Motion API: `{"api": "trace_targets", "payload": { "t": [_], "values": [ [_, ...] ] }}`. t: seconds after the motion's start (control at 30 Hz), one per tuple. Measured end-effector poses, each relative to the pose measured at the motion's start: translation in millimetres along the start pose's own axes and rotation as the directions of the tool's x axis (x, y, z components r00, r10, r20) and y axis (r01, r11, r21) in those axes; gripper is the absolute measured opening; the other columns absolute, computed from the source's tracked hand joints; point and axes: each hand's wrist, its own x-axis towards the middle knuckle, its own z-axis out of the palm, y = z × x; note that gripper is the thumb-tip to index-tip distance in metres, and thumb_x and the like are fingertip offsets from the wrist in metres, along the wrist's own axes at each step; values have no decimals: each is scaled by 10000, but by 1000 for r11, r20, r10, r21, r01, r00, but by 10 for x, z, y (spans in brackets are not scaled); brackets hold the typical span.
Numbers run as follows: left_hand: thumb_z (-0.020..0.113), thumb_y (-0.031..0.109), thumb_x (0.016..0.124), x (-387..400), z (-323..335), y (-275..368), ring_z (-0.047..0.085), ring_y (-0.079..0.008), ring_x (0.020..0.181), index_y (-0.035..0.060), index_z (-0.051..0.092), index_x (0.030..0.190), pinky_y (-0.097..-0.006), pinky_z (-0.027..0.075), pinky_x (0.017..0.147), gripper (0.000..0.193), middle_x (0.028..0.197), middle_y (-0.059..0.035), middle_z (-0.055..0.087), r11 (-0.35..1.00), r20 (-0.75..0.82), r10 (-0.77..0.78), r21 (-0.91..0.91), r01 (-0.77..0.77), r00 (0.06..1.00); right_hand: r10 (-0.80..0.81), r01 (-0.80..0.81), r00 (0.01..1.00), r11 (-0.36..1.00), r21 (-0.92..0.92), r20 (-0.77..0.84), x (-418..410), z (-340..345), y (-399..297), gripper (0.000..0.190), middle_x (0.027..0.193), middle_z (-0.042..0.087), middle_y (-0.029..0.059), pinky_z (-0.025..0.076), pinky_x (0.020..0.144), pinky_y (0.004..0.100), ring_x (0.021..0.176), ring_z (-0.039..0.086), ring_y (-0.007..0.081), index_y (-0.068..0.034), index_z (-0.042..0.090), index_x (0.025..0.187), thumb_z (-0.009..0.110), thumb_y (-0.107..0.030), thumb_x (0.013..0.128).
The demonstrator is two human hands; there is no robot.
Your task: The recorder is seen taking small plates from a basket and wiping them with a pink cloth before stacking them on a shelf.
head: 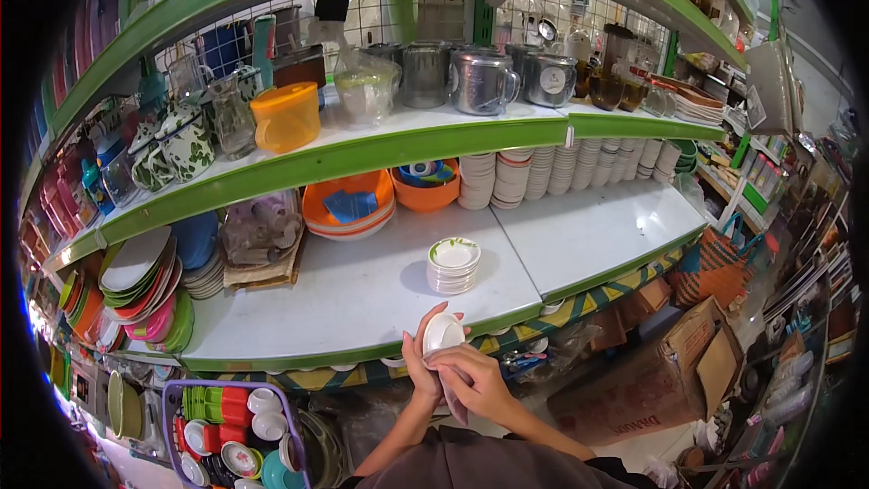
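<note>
My left hand [422,368] grips a small white dish [442,331], tilted up on its edge just in front of the shelf. Pressed against the lower part of that dish is my right hand [481,375], with a greyish-pink cloth [453,397] hanging below its fingers. Directly beyond both hands, a stack of small white dishes [453,280] stands on the white shelf board [353,305]. The top dish of the stack shows a green leaf pattern. Fingers and cloth hide part of the held dish.
Orange bowls [349,207] and stacked white bowls [477,180] line the back of the shelf. Metal mugs [482,81] stand above. A purple-rimmed basket [231,386] of dishes is at lower left; a cardboard box [631,380] lies at lower right.
</note>
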Motion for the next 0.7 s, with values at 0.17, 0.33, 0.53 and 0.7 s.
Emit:
{"api": "trace_targets", "payload": {
  "t": [0.17,0.33,0.53,0.7],
  "values": [
    [180,627,904,69,-81,-19,612,-325,951,58,427,1332,-408,524,799,753,1132,-205,580,997,-60,-9,-73,5,998,-87,81,996,981,-175,-29,-55,52,-116,324,1139,594,125,480,855,350,1013,585,282,-45,652,1087,645,8,767],
    [183,590,926,27,13,170,609,-302,959,52,418,1344,-399,515,830,721,1145,-199,573,996,-144,-3,-89,-10,990,-54,48,998,987,-152,-35,-120,-98,-101,390,1114,596,128,486,857,325,1011,603,271,-72,645,1147,627,33,772],
    [141,561,956,-67,122,127,571,-258,1066,1,414,1363,-362,421,974,744,1197,-178,570,993,44,47,103,-51,998,193,-99,871,970,224,-451,159,-346,-115,233,1038,648,153,497,819,281,943,643,217,44,644,1050,577,53,827],
    [126,529,977,-37,10,21,507,-252,1165,-14,443,1320,-365,367,1029,716,1262,-157,536,980,102,107,155,-122,989,89,-137,907,987,-88,-412,303,-274,-156,246,1042,652,155,502,833,297,951,646,217,43,638,1062,573,57,825]
  ]
}}
